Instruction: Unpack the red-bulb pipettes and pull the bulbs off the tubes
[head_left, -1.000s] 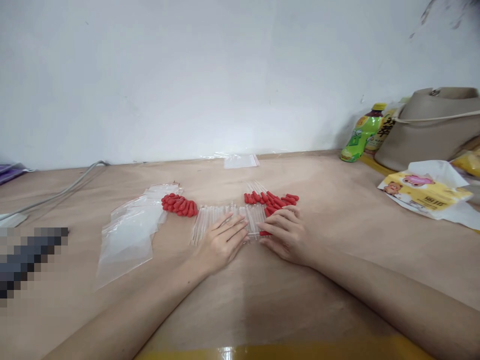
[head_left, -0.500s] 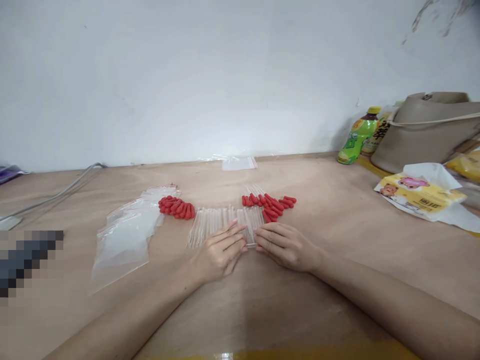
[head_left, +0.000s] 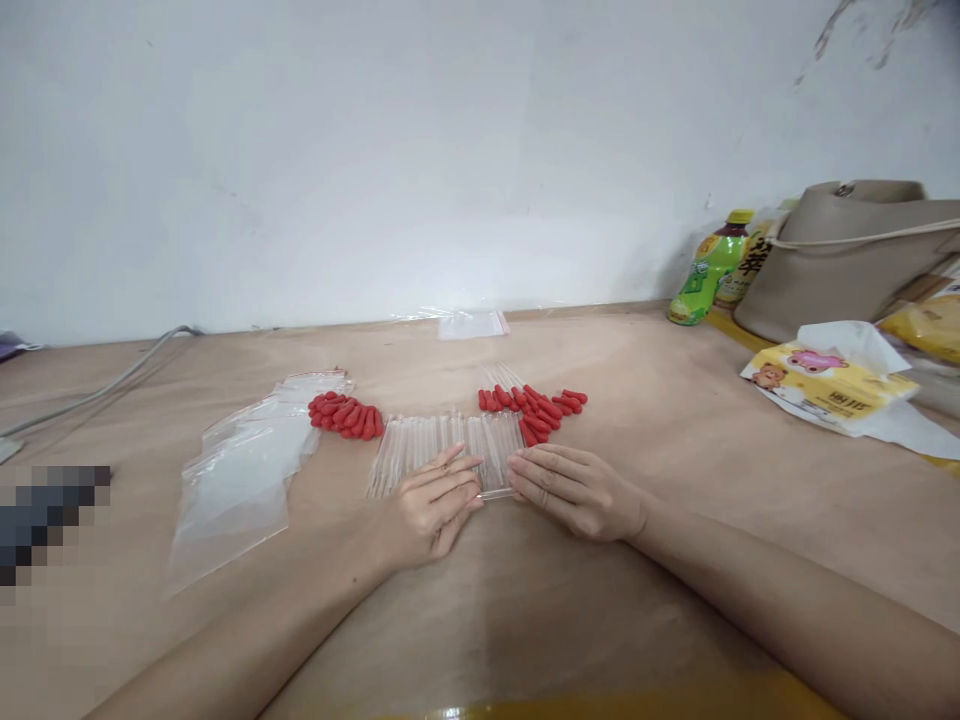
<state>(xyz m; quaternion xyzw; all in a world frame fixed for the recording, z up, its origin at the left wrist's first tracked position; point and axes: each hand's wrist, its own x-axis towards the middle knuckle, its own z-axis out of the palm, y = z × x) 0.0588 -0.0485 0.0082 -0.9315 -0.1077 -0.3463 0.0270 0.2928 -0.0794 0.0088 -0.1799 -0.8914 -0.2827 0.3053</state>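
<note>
A row of clear thin tubes (head_left: 420,450), looking like glass dropper pipettes, lies side by side on the brown paper. Along its near edge a single clear tube (head_left: 496,494) lies crosswise between my hands. My left hand (head_left: 433,508) has its thumb and fingertips closed on the tube's left end, its fingers partly over the row. At the other end my right hand (head_left: 576,490) pinches the tube, its thumb mostly hidden. Red rubber bulbs (head_left: 349,416) are heaped left of the row. More red bulbs (head_left: 540,405) lie behind my right hand, some with clear tubes attached.
Clear zip bags (head_left: 247,465) are fanned out on the left, with another bag (head_left: 474,324) by the wall. A grey cable (head_left: 127,378) runs at far left. On the right are a green bottle (head_left: 709,275), a beige bag (head_left: 832,265) and a yellow tissue pack (head_left: 836,385).
My left hand has shifted slightly left along the crosswise tube, so more of it shows between my hands. The whole view has moved a little.
</note>
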